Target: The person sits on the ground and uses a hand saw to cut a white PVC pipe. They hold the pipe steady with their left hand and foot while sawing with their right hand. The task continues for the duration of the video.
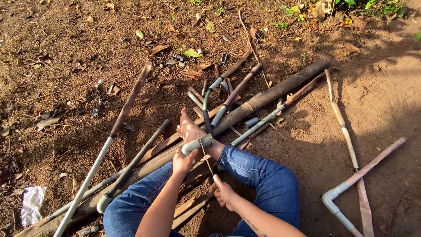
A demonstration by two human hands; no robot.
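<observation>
I sit on bare soil in blue jeans with my bare foot (189, 128) resting on a pile of old pipes. My left hand (183, 161) grips a short grey pipe piece (197, 144) lying across my ankle. My right hand (224, 192) holds the lower end of a thin blade or stick (204, 154) that runs up across that pipe piece.
Several dirty grey and brown pipes lie around my legs, including a thick dark pipe (272, 93) and a long grey pipe (94, 169) on the left. A bent pipe with an elbow (335, 196) lies at the right. A white scrap (33, 204) sits at the lower left. Dry leaves litter the soil.
</observation>
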